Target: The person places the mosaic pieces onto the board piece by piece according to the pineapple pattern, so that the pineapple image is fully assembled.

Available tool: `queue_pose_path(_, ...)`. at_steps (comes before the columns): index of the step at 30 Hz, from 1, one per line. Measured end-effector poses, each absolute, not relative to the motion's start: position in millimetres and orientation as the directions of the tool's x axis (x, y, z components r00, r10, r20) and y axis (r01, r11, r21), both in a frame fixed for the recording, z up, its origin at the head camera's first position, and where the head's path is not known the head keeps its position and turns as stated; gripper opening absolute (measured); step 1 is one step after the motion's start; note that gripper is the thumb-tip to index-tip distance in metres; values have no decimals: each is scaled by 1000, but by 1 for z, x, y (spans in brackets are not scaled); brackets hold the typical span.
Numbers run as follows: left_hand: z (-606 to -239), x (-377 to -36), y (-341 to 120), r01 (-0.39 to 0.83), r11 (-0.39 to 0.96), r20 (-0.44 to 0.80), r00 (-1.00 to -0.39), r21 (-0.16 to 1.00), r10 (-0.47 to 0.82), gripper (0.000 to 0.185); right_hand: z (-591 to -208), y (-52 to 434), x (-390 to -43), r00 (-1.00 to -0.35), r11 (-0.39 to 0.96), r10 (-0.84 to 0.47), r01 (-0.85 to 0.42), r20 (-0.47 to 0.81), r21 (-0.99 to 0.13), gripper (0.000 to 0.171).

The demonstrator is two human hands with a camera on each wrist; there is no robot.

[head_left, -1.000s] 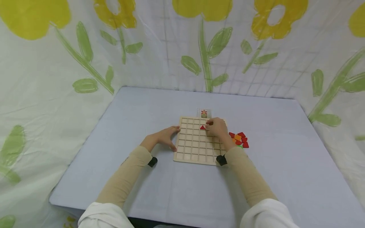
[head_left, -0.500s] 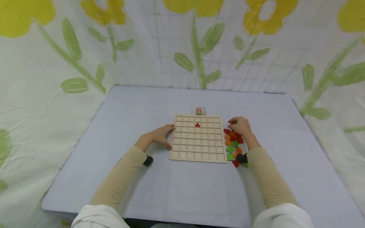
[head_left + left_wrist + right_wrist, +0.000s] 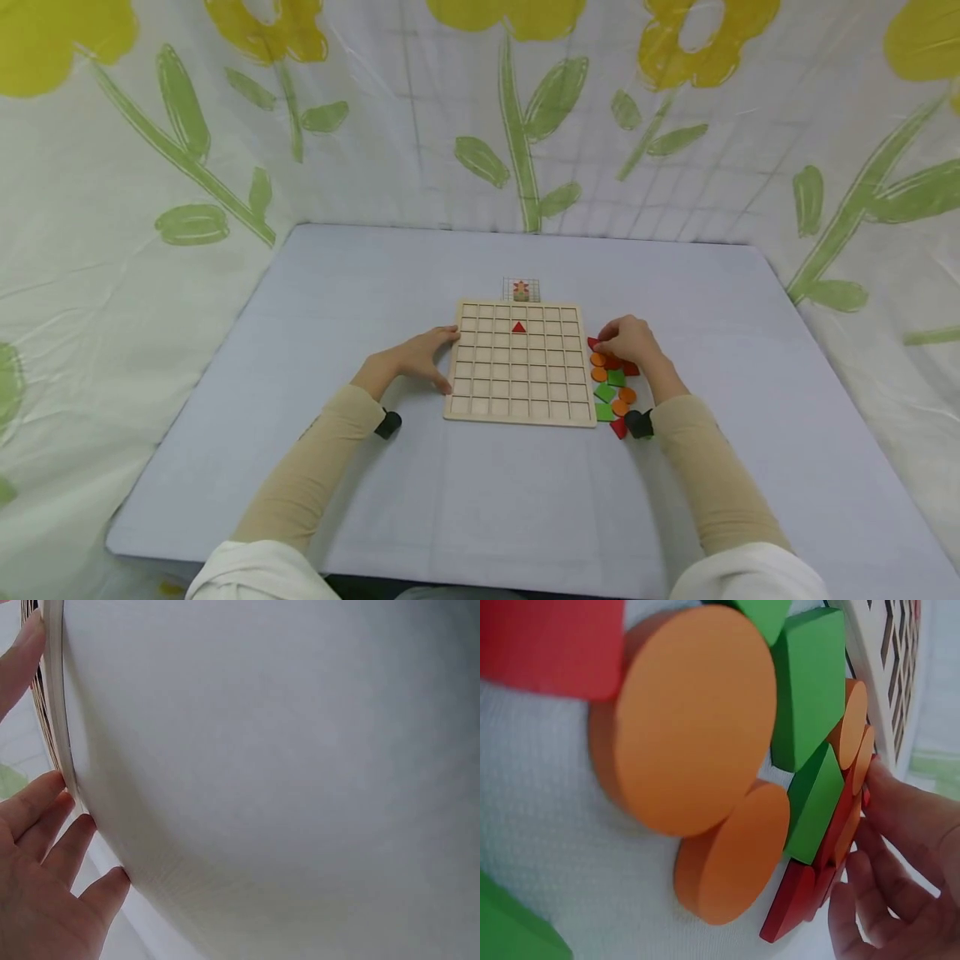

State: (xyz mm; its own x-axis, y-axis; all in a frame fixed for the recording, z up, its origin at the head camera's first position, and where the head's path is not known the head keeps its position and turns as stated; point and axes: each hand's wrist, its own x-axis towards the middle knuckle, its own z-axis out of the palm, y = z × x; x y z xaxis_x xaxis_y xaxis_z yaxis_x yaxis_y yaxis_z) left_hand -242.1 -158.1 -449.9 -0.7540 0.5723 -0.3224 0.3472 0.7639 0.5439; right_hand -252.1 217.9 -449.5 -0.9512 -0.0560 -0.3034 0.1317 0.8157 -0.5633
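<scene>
A square wooden grid board (image 3: 495, 377) lies on the table, with a red triangle (image 3: 519, 327) in one cell of its second row from the far side. My left hand (image 3: 412, 357) is spread at the board's left edge. In the left wrist view its thumb and fingertips (image 3: 54, 780) touch the rim. Beyond the board's right edge, my right hand (image 3: 632, 340) reaches into a pile of flat pieces. Its thumb and fingers pinch a small red piece (image 3: 593, 342) at the pile's far left, whose shape is partly hidden. Other red pieces lie under the hand.
Orange discs (image 3: 627, 396), green pieces (image 3: 604, 392) and red pieces (image 3: 618, 428) crowd the table beside the board. A small card with a gridded picture (image 3: 521, 290) lies just past the far edge. Behind the table (image 3: 375, 275) hangs a flower-painted curtain (image 3: 390, 150).
My right hand has left the board beside the red triangle, moved right to the pile and come down on a red piece. The left hand stays at the board's edge; the head view has shifted slightly.
</scene>
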Motion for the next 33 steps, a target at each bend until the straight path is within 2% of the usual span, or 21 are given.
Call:
queue_pose_path(9, -449, -241, -158, 344, 767, -321, -758, 542, 567, 101, -449, 215, -249, -965, 831, -96, 58, -244, -554, 26)
queue_pose_path(15, -449, -242, -158, 344, 766, -320, -759, 543, 567, 101, -448, 214, -247, -969, 845, -111, 25, -221, -535, 30)
queue_pose_path(33, -450, -241, -159, 340, 770, -317, -765, 539, 560, 101, -446, 213, -248, -968, 857, -41, 92, -246, -507, 36)
